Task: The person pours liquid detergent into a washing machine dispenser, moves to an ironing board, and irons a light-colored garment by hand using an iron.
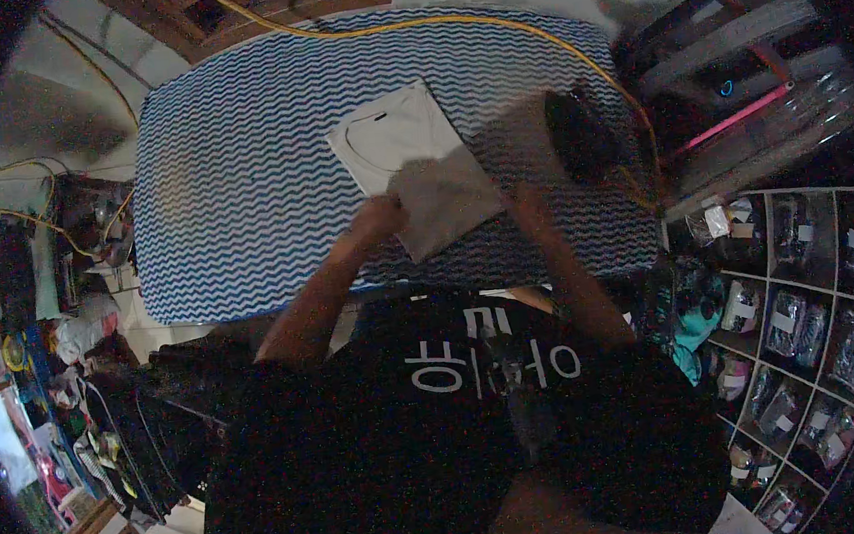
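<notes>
A folded white garment [417, 140], its collar and dark neck label facing up, lies at a slant on a table covered with blue and white zigzag cloth [254, 175]. My left hand [385, 216] is at the garment's near left edge, and my right hand [523, 201] is beside its near right corner. The picture is dim and the fingers are blurred, so whether either hand grips the fabric cannot be told. A shadow falls over the garment's near half. To the right of it a dark object [586, 134], perhaps a clothes iron, stands on the cloth.
A yellow cord [438, 21] runs along the table's far edge and down its right side. Shelving with bagged items in compartments [796, 321] stands at the right. A rack with a pink bar [735, 117] is at the upper right. Clothes and mixed items [90, 331] crowd the left.
</notes>
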A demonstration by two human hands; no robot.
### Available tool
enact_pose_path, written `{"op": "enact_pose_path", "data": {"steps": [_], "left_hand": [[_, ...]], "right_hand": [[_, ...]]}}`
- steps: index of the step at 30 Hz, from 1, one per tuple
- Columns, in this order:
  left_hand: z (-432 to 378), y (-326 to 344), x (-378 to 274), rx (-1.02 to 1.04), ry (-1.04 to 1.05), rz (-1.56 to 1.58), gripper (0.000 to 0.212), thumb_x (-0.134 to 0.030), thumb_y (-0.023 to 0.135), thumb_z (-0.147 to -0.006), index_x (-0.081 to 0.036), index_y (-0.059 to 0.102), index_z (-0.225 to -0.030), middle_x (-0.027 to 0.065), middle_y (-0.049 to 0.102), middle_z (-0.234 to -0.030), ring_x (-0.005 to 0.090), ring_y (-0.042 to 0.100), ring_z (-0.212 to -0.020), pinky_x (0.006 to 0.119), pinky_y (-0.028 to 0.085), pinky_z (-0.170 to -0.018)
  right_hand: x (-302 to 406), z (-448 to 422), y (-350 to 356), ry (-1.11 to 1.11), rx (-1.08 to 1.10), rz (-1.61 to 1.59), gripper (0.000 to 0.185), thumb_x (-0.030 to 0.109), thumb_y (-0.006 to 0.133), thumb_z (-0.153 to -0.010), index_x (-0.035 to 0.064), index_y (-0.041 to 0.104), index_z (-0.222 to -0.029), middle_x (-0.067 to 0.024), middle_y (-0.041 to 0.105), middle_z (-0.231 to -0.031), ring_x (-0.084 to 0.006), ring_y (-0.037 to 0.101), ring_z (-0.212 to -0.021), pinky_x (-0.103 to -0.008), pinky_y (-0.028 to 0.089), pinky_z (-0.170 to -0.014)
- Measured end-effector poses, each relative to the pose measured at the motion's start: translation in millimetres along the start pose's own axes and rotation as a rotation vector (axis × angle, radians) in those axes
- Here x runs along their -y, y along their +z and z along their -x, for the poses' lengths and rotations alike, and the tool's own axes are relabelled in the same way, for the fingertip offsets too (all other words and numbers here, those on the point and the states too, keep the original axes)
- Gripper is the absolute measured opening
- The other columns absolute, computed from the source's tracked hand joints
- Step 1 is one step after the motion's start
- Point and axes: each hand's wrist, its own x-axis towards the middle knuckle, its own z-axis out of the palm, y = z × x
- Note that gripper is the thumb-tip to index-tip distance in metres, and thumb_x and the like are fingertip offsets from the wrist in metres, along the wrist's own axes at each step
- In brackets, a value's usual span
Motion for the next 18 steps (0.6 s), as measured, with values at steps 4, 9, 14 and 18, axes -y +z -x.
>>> {"op": "enact_pose_path", "data": {"steps": [4,9,14,18], "left_hand": [[-82.3,-65.5,-20.3,-0.444,0.363,0.054,0.030,-0.028,0.044,-0.084,-0.004,0.061,-0.089,0.0213,0.060,-0.091,0.0363,0.058,-0.085,0.043,0.047,-0.076],[-162.3,-96.0,-45.6,-0.562,0.239,-0.145,0.036,-0.039,0.048,-0.083,-0.009,0.062,-0.097,0.0169,0.060,-0.102,0.0330,0.057,-0.095,0.042,0.045,-0.082],[-194.8,-99.3,-59.8,-0.436,0.261,-0.147,0.038,-0.042,0.053,-0.079,-0.014,0.059,-0.106,0.0140,0.057,-0.108,0.0340,0.054,-0.099,0.042,0.045,-0.083],[-228.4,-86.1,-19.6,-0.606,0.505,0.088,0.035,-0.036,0.059,-0.076,-0.014,0.059,-0.103,0.0140,0.058,-0.103,0.0334,0.055,-0.095,0.042,0.045,-0.081]], "right_hand": [[-18.7,-1.2,27.5,-0.634,-0.536,0.261,0.019,0.014,0.054,-0.078,0.0007,0.056,-0.091,-0.0191,0.054,-0.089,-0.0350,0.051,-0.090,-0.0441,0.042,-0.075],[58.4,25.1,-1.6,-0.440,-0.666,0.301,0.018,0.013,0.054,-0.078,0.0004,0.055,-0.090,-0.0193,0.054,-0.089,-0.0350,0.052,-0.089,-0.0454,0.041,-0.075],[63.3,37.5,-13.2,-0.227,-0.431,0.228,0.017,0.018,0.055,-0.079,0.0019,0.053,-0.086,-0.0191,0.053,-0.092,-0.0373,0.051,-0.087,-0.0457,0.040,-0.072],[91.7,43.0,-23.2,-0.188,-0.415,0.222,0.020,0.017,0.055,-0.079,0.0018,0.052,-0.090,-0.0185,0.053,-0.095,-0.0370,0.050,-0.090,-0.0475,0.039,-0.074]]}}
